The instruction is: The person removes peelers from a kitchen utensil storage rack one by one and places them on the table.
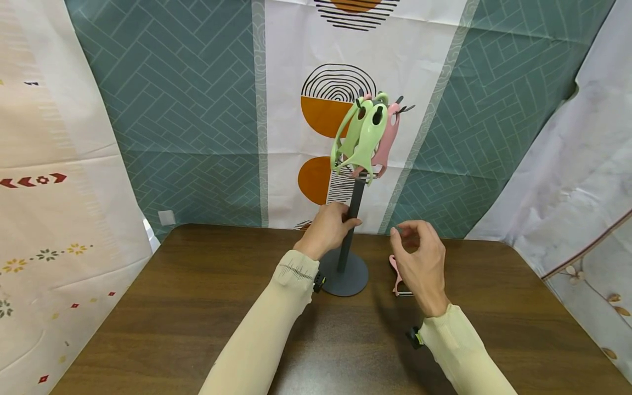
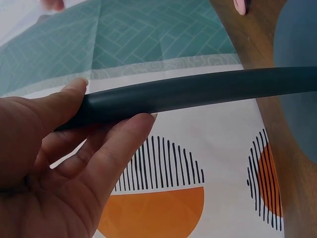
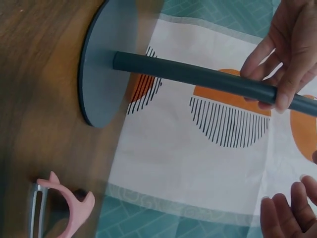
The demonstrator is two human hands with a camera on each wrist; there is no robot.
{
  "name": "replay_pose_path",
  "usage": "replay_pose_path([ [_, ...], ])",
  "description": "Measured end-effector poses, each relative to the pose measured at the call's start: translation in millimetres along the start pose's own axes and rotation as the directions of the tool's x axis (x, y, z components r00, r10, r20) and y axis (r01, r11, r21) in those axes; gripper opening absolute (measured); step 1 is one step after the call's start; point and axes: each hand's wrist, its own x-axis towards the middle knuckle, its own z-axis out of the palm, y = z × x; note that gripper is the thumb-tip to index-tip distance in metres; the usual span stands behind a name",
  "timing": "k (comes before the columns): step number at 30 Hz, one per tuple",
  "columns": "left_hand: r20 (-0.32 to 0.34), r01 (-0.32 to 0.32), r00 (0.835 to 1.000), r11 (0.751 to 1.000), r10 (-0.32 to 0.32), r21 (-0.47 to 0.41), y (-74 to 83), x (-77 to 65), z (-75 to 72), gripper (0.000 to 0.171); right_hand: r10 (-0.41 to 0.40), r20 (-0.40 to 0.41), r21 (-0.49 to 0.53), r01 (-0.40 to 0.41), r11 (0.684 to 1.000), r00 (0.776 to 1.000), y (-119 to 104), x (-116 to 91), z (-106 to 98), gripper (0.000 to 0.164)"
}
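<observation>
A dark grey stand has a round base [image 1: 354,281] on the table and an upright pole [image 1: 357,198]. My left hand [image 1: 326,229] grips that pole below its top, thumb on one side and fingers on the other, as the left wrist view shows close up. Several green peelers [image 1: 373,134] and pink peelers [image 1: 387,140] hang clustered at the stand's top. Right of the base, a pink peeler [image 3: 78,210] lies on the tabletop, partly hidden by my right hand in the head view. Bent loosely above it, my right hand [image 1: 423,264] holds nothing visible.
The brown wooden table [image 1: 207,307] ends just behind the stand. Beyond its far edge hangs a patterned cloth [image 1: 197,109] in teal and white, with pale cloths on the left and right sides.
</observation>
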Motion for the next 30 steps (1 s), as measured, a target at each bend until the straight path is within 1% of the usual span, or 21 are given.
replay_pose_path([
  [6, -0.004, -0.003, 1.0, 1.0, 0.003, 0.002, -0.6, -0.2, 0.1, 0.024, -0.029, -0.025, 0.03, 0.029, 0.999, 0.999, -6, 4, 2, 0.012],
  [14, -0.012, -0.013, 1.0, 1.0, 0.013, 0.009, -0.2, 0.2, 0.1, 0.026, -0.025, -0.04, 0.042, 0.027, 0.999, 0.999, -13, 11, 1, 0.014],
  [20, -0.011, -0.013, 1.0, 1.0, 0.013, 0.002, -1.3, 0.7, 0.8, 0.024, -0.047, -0.054, 0.063, 0.051, 0.997, 0.997, -17, 14, 1, 0.012],
  [30, -0.007, 0.004, 1.0, 1.0, -0.004, -0.009, -0.2, 0.5, 0.5, 0.024, -0.059, -0.057, 0.088, 0.064, 0.994, 0.997, -27, 24, 1, 0.015],
])
